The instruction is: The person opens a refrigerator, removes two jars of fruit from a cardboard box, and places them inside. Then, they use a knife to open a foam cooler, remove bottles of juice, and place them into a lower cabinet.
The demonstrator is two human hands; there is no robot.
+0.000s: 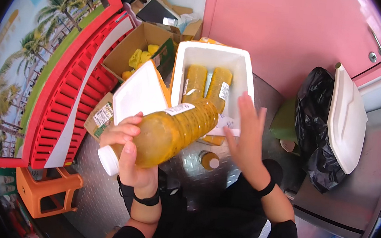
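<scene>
My left hand (129, 147) grips a large clear plastic bottle (172, 131) of yellow juice with dark specks, close to its white cap (108, 160). The bottle is tilted, its base pointing towards a white foam box (179, 73). Two similar bottles lie inside that box, the left one (196, 81) and the right one (219, 87), both with labels. To the right of the held bottle, my right hand (247, 138) is raised with fingers apart, holding nothing. Below the box, another bottle (209, 160) with a pale cap stands on the metal floor.
The foam lid (141, 93) leans left of the box. Behind it is a cardboard box (150, 32) with yellow fruit. An orange plastic stool (46, 191) stands at lower left. On the right are a bin with a black bag (313, 131) and a white lid (346, 123), near a pink door (288, 32).
</scene>
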